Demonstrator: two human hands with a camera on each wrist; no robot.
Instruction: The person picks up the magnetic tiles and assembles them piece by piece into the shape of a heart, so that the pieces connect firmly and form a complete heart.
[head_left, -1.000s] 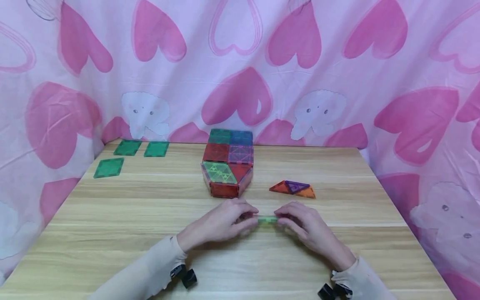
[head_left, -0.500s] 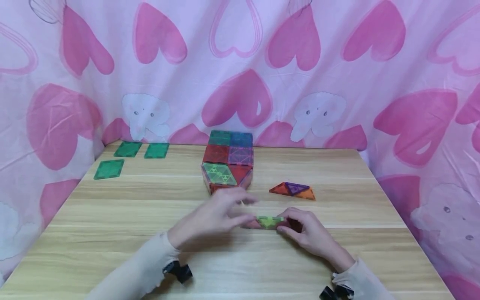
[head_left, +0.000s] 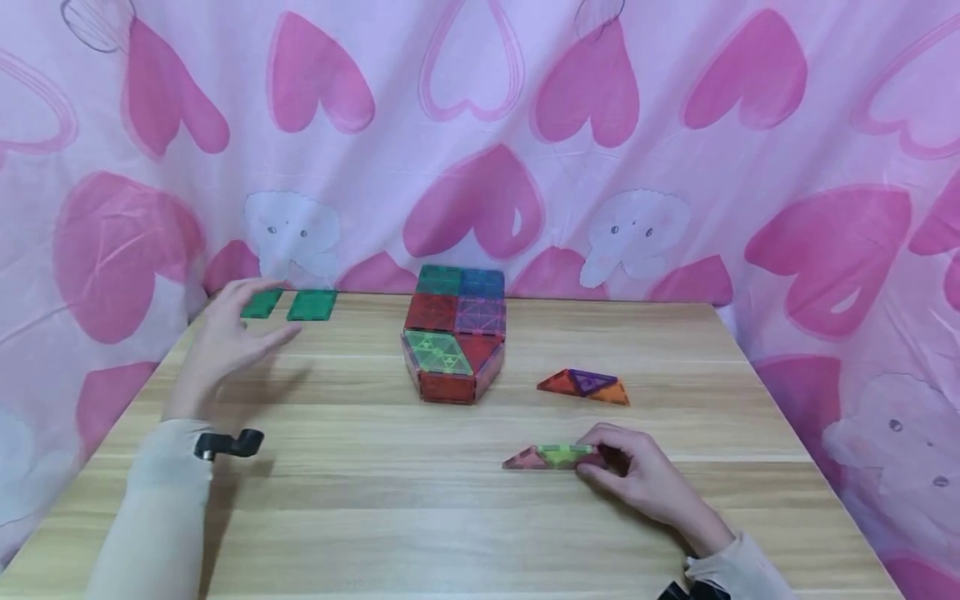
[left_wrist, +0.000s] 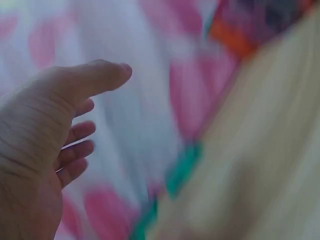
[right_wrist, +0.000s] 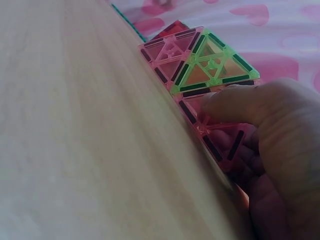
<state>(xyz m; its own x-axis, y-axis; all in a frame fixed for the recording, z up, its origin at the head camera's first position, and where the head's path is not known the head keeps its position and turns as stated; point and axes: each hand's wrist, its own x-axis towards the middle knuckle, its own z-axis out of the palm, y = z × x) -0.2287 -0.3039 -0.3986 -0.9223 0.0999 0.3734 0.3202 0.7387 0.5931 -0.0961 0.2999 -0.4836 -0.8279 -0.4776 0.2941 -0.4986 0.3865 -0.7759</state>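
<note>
In the head view my right hand [head_left: 645,479] pinches the right end of a strip of triangular magnetic tiles standing upright on the table. A lime-green triangle [head_left: 558,454] sits mid-strip, with a pink triangle [head_left: 523,458] to its left. My right thumb presses the near pink triangle [right_wrist: 192,112] in the right wrist view. My left hand [head_left: 217,350] hovers over the table's left side, fingers spread and holding nothing. Beyond it lie two green tiles [head_left: 312,305]; the spot of a third is hidden behind this hand.
A built block of coloured magnetic tiles [head_left: 447,387] stands at the table's back middle. To its right is a strip of red, purple and orange triangles [head_left: 592,382]. A pink heart-patterned curtain [head_left: 472,200] hangs behind the wooden table [head_left: 337,517].
My left hand has let go of the triangle strip and swung far left toward the green tiles. My right hand still holds the strip, which has shifted slightly right and nearer.
</note>
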